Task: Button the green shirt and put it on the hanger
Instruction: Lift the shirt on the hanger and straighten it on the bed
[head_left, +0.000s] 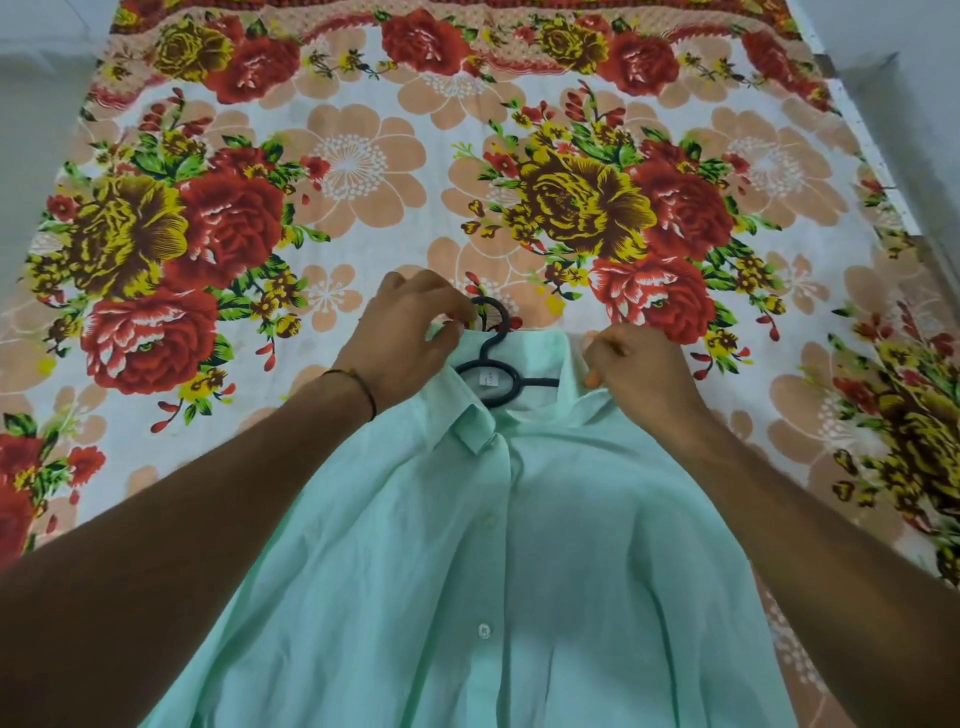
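Observation:
A pale green shirt (483, 571) lies buttoned and front-up on the bed, collar pointing away from me. A black hanger (493, 358) sits inside the neck opening, its hook sticking out past the collar. My left hand (410, 338) pinches the left side of the collar beside the hook. My right hand (639, 364) has its fingers curled on the right side of the collar. The hanger's arms are hidden under the fabric.
The bed is covered by a floral sheet (363, 171) with large red and yellow roses. A pale floor or wall shows at the far left (31, 130) and past the bed's right edge (919, 130).

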